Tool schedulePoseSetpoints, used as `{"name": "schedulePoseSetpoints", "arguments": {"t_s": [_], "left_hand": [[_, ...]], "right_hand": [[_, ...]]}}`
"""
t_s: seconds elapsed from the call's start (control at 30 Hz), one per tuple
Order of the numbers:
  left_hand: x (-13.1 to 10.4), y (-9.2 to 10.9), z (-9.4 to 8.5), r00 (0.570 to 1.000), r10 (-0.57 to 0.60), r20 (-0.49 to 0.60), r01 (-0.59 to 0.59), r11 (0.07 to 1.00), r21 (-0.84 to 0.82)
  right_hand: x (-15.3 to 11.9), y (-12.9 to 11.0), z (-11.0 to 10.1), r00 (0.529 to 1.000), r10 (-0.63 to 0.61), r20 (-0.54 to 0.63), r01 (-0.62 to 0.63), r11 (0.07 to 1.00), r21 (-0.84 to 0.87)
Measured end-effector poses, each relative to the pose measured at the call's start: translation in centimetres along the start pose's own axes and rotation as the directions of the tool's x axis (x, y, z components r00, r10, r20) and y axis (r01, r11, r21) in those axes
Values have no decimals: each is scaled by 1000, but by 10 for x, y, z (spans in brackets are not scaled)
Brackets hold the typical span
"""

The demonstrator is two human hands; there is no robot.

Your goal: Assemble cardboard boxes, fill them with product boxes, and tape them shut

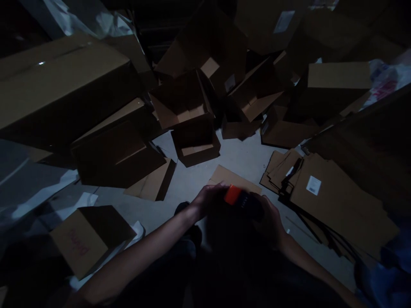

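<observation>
Between my two hands is a small block-shaped object [233,194], bright orange at its left end and dark with pale lettering on the rest. The dim light hides its exact kind. My left hand [208,197] is closed at the orange end, fingers bent. At the dark end, my right hand [271,216] wraps around the side, its fingers partly lost in shadow. Just beyond the hands, a flat piece of cardboard [236,174] lies on the floor, partly covered by them.
Several open cardboard boxes [201,156] lie ahead on the grey floor [237,154]. To the right is a stack of flattened cardboard [343,192] with a white label. A large box [61,77] stands at left, and a box with red writing [80,248] sits nearer.
</observation>
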State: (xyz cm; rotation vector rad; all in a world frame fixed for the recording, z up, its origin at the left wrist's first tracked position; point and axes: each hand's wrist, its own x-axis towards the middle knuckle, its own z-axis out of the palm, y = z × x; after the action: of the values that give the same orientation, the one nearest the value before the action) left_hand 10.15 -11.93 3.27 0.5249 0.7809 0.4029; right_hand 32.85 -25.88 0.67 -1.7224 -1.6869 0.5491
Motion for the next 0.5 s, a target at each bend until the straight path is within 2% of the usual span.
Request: {"name": "schedulePoseSetpoints", "arguments": {"t_s": [0.1,0.17,0.2,0.27,0.33,0.37,0.4,0.5], "left_hand": [[8,-6,-1,996,78,-34,-75,994,85],[14,-5,-8,978,164,-125,-140,973,184],[17,-2,-14,953,234,-192,-181,949,259],[22,7,-31,861,397,-319,-242,870,429],[26,19,-52,768,510,-389,-254,799,546],[28,23,-62,742,534,-405,-249,781,573],[30,26,-71,734,539,-413,-240,775,585],[38,27,-86,745,521,-417,-215,779,589]], "right_hand": [[1,-2,-2,1000,5,31,-5,1000,-2],[-1,-4,-6,997,2,83,-1,1000,-12],[-2,-5,-8,993,-4,116,7,1000,-23],[-5,-5,-13,987,9,157,-2,999,-49],[-8,-5,-15,986,23,168,-12,998,-68],[-9,-5,-15,986,24,166,-12,997,-76],[-9,-5,-14,985,15,171,-1,997,-81],[-7,-7,-10,982,2,191,13,997,-77]]}}
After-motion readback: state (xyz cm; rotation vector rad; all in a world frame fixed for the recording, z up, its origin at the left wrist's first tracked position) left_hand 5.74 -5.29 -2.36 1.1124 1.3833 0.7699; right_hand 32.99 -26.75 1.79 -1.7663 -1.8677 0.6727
